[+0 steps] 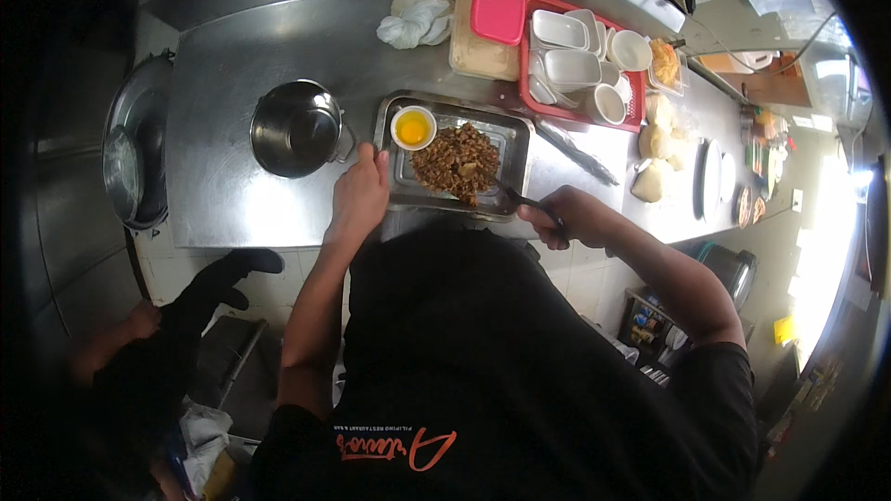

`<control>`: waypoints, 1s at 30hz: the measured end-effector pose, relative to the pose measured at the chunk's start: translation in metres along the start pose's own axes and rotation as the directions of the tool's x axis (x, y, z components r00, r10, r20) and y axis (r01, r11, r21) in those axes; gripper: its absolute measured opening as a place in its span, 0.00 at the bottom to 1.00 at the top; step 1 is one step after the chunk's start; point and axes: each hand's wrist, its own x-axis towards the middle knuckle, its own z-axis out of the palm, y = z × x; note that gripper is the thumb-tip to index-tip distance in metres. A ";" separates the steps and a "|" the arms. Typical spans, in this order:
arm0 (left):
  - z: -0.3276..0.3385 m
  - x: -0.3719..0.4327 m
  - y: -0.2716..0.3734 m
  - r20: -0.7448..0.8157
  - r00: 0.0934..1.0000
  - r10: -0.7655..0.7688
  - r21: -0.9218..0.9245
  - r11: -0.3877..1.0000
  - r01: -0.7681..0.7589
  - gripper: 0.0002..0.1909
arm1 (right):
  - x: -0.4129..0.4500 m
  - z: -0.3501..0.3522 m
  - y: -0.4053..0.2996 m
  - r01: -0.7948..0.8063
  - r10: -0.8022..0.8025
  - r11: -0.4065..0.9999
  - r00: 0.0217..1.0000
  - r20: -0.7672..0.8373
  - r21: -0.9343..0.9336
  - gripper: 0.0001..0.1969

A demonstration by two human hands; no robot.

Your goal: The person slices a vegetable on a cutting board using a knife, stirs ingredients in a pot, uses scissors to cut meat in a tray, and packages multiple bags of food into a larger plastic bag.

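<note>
A rectangular metal tray (511, 142) lies in front of me near the counter's edge. A heap of chopped brown food (451, 160) rests in its middle, and a small white ramekin (414, 146) holding what looks like raw egg (412, 128) stands in its upper left corner. My left hand (360, 188) grips the tray's left rim between thumb and fingers. In my right hand (571, 217) is the black handle of a utensil (511, 193). Its tip reaches into the right side of the heap, so its kind cannot be told.
A steel pot (296, 129) stands left of the tray. Behind are a tied plastic bag (418, 17), a pink-lidded container (498, 10) and a red basket (581, 115) of white dishes (572, 68). Bagged food (654, 142) lies right. Another person's dark-sleeved arm (202, 292) is lower left.
</note>
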 end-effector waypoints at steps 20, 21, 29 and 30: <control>0.005 -0.004 0.000 -0.043 0.999 -0.009 0.014 1.000 0.010 0.15 | -0.003 -0.007 0.014 0.077 -0.131 0.956 0.975 0.179 0.282 0.32; 0.006 -0.004 -0.001 -0.043 0.999 -0.008 0.016 1.000 0.009 0.15 | -0.003 -0.006 0.013 0.052 -0.102 0.955 0.982 0.161 0.291 0.34; 0.002 -0.004 0.003 -0.001 1.000 -0.007 0.012 1.000 0.007 0.15 | 0.008 -0.006 -0.006 0.062 -0.070 0.993 0.995 0.070 0.104 0.35; 0.002 -0.004 0.003 -0.002 1.000 -0.007 0.012 1.000 0.007 0.15 | 0.010 -0.006 -0.008 0.065 -0.070 0.986 0.997 0.028 0.151 0.33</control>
